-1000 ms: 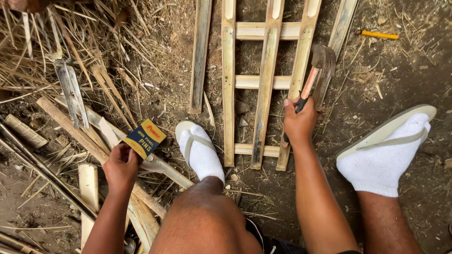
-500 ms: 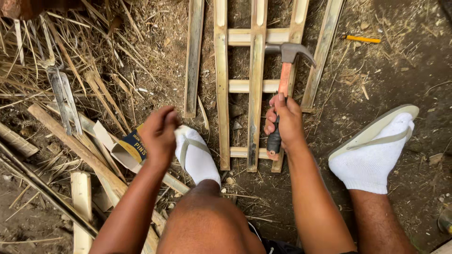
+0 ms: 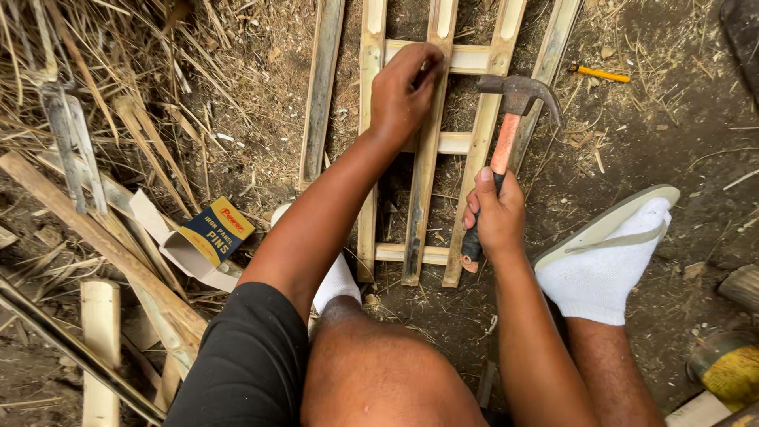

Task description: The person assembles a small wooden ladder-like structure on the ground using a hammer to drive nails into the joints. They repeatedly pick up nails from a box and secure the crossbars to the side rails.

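Since half a second ago, the left hand has left the spot by the foot and the small box and gone up to the top of the bamboo frame. The claw hammer has also swung up, its head now raised beside the upper slats.

From the head view I see the left hand with fingers pinched together and pressed against the middle slat, right where it crosses the top crosspiece. Whatever sits between those fingertips is too small for me to make out, so I cannot tell what that grip holds.

The right hand is wrapped tight around the hammer's handle low down, near the dark rubber end. The orange shaft runs up and away from it, and the steel head sits over the right-hand slat, just beside the left hand.

The frame lies flat on the dirt ground. A blue and yellow cardboard box lies open to the left among bamboo offcuts and dry straw. A foot in a white sock and sandal rests to the right of the frame. A yellow pencil lies on the dirt at upper right.
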